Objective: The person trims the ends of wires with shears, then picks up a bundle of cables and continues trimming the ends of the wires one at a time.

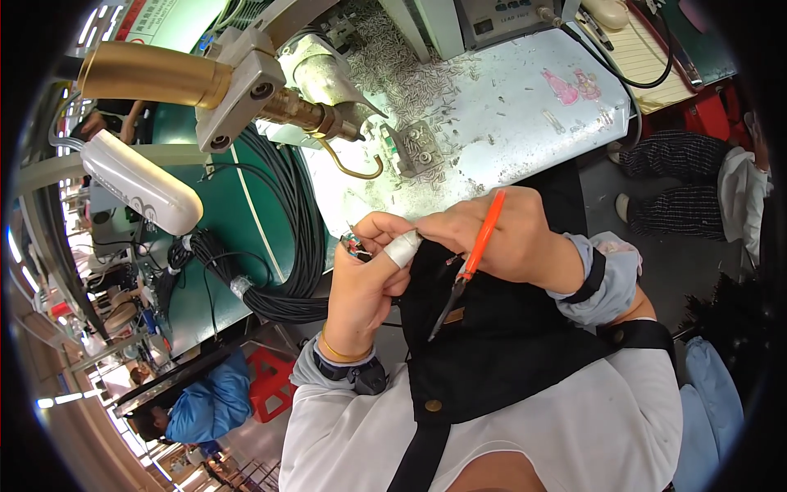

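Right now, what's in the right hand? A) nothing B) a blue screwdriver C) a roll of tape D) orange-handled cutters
D: the right hand grips orange-handled cutters, dark tip pointing down over the black apron, while the left hand, one finger wrapped in white tape, pinches a small wired part.

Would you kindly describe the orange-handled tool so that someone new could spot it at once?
Start at the pale worktable littered with small metal bits, then come down to the two hands meeting at its near edge. The orange-handled cutters lie across the right hand, dark tips pointing down over the black apron; nothing else nearby is so thin and bright orange.
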Demonstrator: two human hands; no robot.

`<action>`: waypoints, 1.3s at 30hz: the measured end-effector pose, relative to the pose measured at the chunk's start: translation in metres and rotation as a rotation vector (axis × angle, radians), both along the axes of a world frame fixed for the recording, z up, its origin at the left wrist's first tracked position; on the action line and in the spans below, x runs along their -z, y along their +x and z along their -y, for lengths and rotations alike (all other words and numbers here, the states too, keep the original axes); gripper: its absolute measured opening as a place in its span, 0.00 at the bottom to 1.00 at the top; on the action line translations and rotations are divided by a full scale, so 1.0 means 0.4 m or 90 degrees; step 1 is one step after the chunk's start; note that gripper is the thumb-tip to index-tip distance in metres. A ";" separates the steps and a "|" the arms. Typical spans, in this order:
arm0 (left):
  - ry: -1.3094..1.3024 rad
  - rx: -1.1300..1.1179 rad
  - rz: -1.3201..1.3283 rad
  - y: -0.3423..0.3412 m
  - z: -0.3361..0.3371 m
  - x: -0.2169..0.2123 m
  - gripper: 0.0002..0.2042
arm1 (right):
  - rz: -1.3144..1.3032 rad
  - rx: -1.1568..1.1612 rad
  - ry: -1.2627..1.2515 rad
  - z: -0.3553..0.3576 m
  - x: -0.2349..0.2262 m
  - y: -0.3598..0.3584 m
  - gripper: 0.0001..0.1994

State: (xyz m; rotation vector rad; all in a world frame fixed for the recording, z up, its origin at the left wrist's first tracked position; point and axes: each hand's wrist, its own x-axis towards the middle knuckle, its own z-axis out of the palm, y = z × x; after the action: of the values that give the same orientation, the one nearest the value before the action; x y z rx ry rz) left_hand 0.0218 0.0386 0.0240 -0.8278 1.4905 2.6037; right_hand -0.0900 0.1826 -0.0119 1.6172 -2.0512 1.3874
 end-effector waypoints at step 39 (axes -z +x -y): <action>-0.027 -0.147 -0.081 -0.101 0.054 0.052 0.06 | 0.923 -0.054 0.019 0.034 -0.036 0.015 0.11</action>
State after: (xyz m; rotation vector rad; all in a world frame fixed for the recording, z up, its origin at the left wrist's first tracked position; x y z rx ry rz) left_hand -0.0185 0.0170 0.0031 -0.9042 1.5741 2.8477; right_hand -0.0839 0.1691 0.0026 0.5517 -2.4699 3.0923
